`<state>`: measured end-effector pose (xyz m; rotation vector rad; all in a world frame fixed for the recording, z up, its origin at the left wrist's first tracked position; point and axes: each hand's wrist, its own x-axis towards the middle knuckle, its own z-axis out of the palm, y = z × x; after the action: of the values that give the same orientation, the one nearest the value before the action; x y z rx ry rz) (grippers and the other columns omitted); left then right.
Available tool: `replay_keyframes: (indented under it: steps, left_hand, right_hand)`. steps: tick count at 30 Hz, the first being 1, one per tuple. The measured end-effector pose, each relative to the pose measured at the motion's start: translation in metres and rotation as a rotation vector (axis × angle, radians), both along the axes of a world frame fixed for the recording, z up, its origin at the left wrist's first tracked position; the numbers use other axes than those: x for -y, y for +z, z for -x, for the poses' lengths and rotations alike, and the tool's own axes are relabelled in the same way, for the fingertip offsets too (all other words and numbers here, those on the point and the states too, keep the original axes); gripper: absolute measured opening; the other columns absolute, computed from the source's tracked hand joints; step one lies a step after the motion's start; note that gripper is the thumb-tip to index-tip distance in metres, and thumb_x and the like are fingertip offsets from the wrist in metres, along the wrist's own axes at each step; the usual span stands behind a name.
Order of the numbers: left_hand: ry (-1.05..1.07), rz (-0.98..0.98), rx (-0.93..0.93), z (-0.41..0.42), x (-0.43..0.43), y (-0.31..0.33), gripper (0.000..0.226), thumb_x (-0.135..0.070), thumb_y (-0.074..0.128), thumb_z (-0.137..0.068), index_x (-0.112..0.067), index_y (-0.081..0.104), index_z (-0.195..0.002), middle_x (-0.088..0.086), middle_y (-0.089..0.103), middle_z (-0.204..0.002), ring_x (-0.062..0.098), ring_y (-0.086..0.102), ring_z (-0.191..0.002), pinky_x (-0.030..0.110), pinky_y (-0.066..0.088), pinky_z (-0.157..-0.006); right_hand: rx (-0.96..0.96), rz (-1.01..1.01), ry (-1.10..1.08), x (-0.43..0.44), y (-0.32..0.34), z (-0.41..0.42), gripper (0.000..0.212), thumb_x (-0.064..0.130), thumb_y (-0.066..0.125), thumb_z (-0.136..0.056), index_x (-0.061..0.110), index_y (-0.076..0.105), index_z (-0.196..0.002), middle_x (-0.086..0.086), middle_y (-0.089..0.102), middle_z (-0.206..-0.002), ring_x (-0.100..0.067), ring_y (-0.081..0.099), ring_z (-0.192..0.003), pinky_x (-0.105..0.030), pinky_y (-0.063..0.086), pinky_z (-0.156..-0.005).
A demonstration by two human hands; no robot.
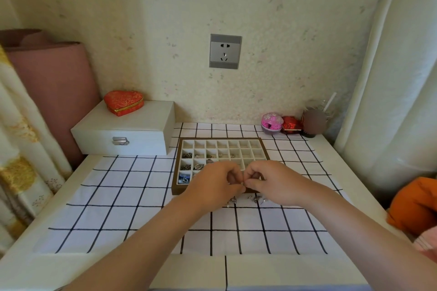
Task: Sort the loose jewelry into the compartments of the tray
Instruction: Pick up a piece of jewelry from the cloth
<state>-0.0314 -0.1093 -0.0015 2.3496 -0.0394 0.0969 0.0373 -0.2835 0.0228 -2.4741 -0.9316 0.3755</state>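
Broadly, the counter (132, 198) carries a gridded cloth with the tray (259, 141) at its far middle, whose left compartments already hold chains, rings and a blue piece while the far row and right side look bare, so I judge the sorting partly done. Both hands meet over the tray's near edge, the left hand (214, 183) and right hand (272, 181) pinching one tiny silver piece (242, 183) between fingertips, and they hide the tray's near compartments. Just nearer, a few loose bits (255, 199) remain on the cloth, too small to identify.
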Motion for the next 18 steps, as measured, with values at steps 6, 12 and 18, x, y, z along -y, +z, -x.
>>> replay_keyframes:
  steps: [6, 12, 18]
  left_hand:
    - [0.109, 0.276, -0.029, -0.005, -0.001, 0.002, 0.010, -0.028, 0.076, -0.086, -0.024, 0.068, -0.091, 0.000, 0.073, -0.083, 0.005, 0.064, -0.062, 0.021, 0.056, -0.066]
    - [0.176, 0.507, 0.042, -0.016, -0.011, 0.017, 0.013, -0.025, 0.075, -0.087, -0.019, 0.069, -0.097, 0.001, 0.075, -0.087, 0.011, 0.066, -0.063, 0.022, 0.058, -0.066]
    - [0.245, 0.262, 0.142, -0.042, -0.047, 0.028, 0.009, -0.028, 0.065, -0.094, -0.031, 0.067, -0.102, -0.015, 0.066, -0.095, 0.004, 0.062, -0.085, 0.018, 0.046, -0.073]
  right_hand:
    - [-0.094, -0.194, -0.088, -0.007, 0.000, -0.009, 0.006, 0.029, 0.068, -0.093, 0.028, 0.073, -0.090, 0.011, 0.067, -0.077, 0.001, 0.059, -0.065, -0.022, 0.048, -0.064]
    - [-0.279, -0.443, -0.227, -0.025, 0.012, -0.017, 0.011, 0.023, 0.064, -0.097, 0.018, 0.073, -0.094, 0.004, 0.068, -0.067, -0.008, 0.048, -0.045, -0.015, 0.038, -0.043]
    - [-0.140, -0.486, -0.317, -0.046, 0.030, -0.048, 0.011, 0.024, 0.060, -0.099, 0.022, 0.070, -0.094, 0.003, 0.072, -0.088, -0.007, 0.054, -0.053, -0.018, 0.044, -0.052]
